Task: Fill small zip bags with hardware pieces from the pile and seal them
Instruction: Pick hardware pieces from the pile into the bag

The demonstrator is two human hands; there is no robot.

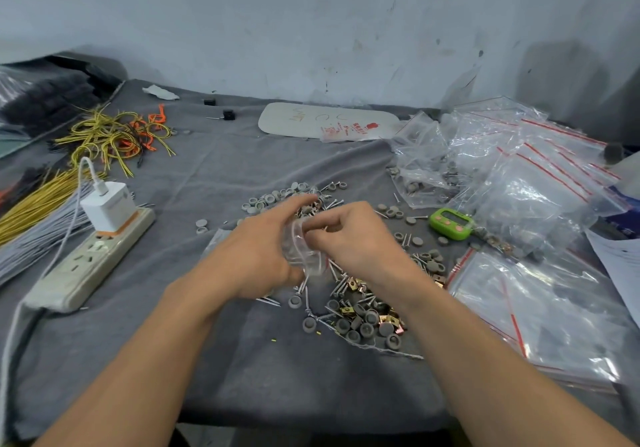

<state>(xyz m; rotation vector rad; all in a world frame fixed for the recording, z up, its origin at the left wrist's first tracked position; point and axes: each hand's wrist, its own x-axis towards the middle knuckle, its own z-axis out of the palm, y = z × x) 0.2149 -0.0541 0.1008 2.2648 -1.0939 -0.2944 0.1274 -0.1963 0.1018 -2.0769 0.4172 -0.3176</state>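
A small clear zip bag [300, 249] hangs between both hands above the middle of the grey cloth. My left hand [256, 256] grips its left side, fingers stretched forward. My right hand [353, 238] pinches its upper edge with thumb and fingertips. What lies inside the bag cannot be made out. Under and around the hands spreads the hardware pile [360, 311]: grey round caps, silver screws and brass clips. More grey caps [273, 198] lie beyond the hands.
A stack of empty red-striped zip bags [540, 311] lies at the right, filled bags [512, 176] behind it, and a green timer [450, 223] between. At the left stand a power strip [86, 263] with a white charger [107, 205] and wire bundles [114, 134].
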